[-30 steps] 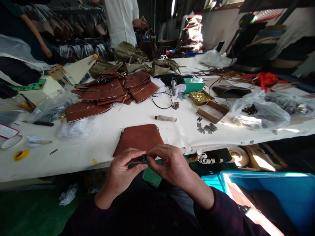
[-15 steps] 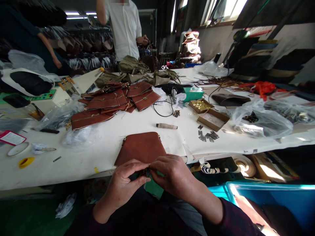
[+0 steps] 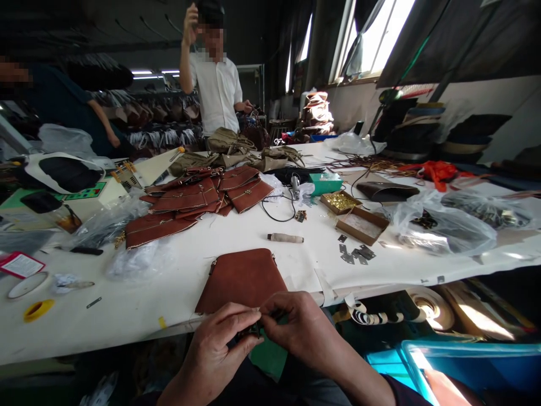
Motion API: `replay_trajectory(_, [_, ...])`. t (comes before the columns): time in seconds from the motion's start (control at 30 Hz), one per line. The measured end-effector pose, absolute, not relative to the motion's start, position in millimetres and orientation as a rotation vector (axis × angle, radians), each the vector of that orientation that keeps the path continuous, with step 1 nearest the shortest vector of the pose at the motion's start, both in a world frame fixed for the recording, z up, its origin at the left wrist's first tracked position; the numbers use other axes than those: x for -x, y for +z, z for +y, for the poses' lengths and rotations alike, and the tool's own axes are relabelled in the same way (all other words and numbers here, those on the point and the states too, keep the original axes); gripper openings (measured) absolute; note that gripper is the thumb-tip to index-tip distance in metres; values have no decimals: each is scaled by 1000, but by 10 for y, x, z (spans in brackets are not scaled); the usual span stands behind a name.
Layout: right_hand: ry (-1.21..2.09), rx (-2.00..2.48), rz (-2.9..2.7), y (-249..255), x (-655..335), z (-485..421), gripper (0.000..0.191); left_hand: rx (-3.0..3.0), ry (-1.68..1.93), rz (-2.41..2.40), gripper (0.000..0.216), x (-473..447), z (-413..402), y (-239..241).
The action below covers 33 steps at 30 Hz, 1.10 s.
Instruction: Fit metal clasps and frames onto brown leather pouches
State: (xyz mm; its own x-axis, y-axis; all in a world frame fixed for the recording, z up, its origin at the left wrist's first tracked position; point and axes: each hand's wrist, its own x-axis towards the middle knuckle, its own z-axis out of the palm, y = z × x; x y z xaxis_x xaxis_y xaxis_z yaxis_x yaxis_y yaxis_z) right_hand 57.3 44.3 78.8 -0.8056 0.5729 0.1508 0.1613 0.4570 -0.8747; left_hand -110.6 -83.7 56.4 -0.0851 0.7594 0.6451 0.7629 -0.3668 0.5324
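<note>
In front of my body, just past the table's near edge, my left hand (image 3: 226,349) pinches a small dark piece (image 3: 253,328) between thumb and fingers; its kind I cannot make out. My right hand (image 3: 296,324) meets it from the other side, its fingertips pressed together beside the piece. Whatever sits in those fingertips is hidden. Just beyond both hands lies a brown leather bag (image 3: 243,279), flat on the white table (image 3: 169,299), with small metal fittings at its upper corners. A wrapped, rod-like tool (image 3: 285,238) lies behind the bag.
Brown leather bags (image 3: 190,200) are piled at the back left. On the right lie small metal plates (image 3: 357,255), a box of gold-coloured pieces (image 3: 340,201), an open cardboard box (image 3: 362,225) and plastic bags (image 3: 443,223). A person (image 3: 220,93) stands across the table, another at left.
The view has tilted up, so the table and hands appear lower. My hands stay together at the small dark piece, with only slight finger movement.
</note>
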Motion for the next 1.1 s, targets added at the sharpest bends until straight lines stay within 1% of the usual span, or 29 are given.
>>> replay_trajectory(0.07, [1294, 599, -2268, 766, -579, 432, 18, 2112, -1477, -1762, 31, 1097, -835, 577])
replay_trajectory(0.17, [1068, 458, -2314, 711, -594, 418, 20, 2096, -1491, -1793, 31, 1101, -837, 581])
replay_trajectory(0.23, [980, 382, -2354, 682, -609, 415, 23, 2097, -1510, -1808, 30, 1112, -840, 579])
replay_trajectory(0.37, [1057, 370, -2366, 688, -634, 417, 18, 2132, -1496, -1782, 26, 1135, -849, 586])
replay_trajectory(0.6, [1337, 473, -2238, 754, -613, 415, 18, 2135, -1468, -1722, 20, 1100, -845, 613])
replay_trajectory(0.83, [1208, 481, -2204, 653, -603, 375, 20, 2104, -1413, -1726, 24, 1088, -850, 601])
replay_trajectory(1.1, [1078, 412, -2190, 670, -616, 333, 17, 2107, -1389, -1785, 31, 1091, -905, 584])
